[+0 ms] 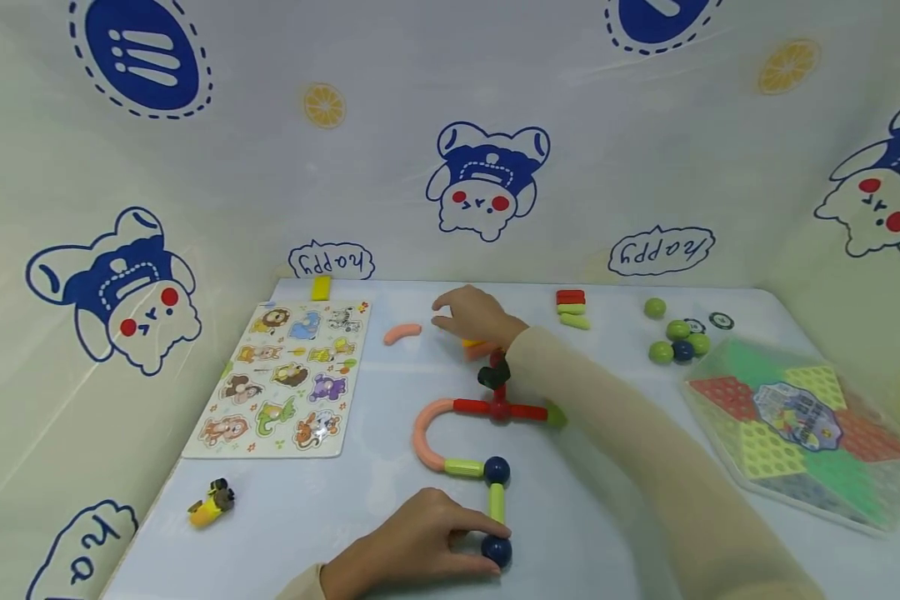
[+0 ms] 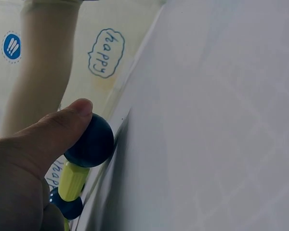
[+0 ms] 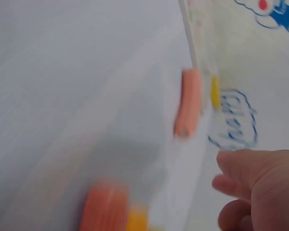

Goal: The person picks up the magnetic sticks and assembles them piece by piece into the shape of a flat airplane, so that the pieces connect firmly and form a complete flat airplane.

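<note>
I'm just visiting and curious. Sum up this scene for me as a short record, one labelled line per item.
Build: chain of coloured sticks and balls
Left hand: pinches the dark blue end ball
Right hand: nothing visibly held, near a curved pink stick
Left side: animal picture board, yellow toy
Right side: flat see-through box, four green balls, loose blue ball

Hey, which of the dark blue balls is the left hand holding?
The dark blue ball at the near end of the chain, pinched by the left hand. The second ball joins two lime rods; the third ball lies among green balls.
</note>
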The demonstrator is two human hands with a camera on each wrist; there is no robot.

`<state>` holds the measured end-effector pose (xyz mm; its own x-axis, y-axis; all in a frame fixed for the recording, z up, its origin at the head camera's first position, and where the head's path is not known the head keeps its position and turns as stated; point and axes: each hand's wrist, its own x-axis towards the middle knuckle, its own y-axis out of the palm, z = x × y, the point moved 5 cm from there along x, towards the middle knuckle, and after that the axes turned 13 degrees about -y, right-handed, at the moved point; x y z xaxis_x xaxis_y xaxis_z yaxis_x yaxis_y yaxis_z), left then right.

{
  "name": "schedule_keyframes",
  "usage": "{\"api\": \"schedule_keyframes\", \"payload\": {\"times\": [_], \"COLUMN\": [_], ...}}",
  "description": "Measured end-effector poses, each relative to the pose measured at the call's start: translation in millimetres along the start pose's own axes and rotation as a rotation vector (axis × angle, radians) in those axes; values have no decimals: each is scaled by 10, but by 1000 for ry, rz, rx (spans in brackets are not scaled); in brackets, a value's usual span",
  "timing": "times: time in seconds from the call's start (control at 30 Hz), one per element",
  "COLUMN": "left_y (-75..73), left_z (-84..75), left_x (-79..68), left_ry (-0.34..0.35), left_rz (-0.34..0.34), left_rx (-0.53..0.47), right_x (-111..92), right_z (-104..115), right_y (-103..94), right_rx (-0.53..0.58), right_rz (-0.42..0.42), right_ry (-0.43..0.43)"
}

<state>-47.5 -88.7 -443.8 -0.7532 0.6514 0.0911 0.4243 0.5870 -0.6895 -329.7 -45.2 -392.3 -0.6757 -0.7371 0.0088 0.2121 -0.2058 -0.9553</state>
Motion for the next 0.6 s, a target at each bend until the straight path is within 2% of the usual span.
{"api": "schedule_keyframes", "payload": {"times": [0.17, 0.3, 0.37, 0.47, 0.6], "left_y": [68, 62, 44, 12, -21], "left_z": [-36, -46, -37, -18, 22], "left_x": [44, 48, 44, 29, -25], "left_ry": [55, 73, 65, 61, 55], "left_rz": [-9, -12, -11, -19, -31], "left_rx": [12, 37, 38, 43, 38], "right_x": [234, 292, 269, 161, -101], "right_z": [129, 208, 234, 243, 248], "right_y": [251, 346, 336, 279, 175], "right_rx": [-30, -105, -133, -118, -12], "right_rz": [72, 83, 60, 23, -34], "right_ry": [62, 29, -7, -50, -33]}}
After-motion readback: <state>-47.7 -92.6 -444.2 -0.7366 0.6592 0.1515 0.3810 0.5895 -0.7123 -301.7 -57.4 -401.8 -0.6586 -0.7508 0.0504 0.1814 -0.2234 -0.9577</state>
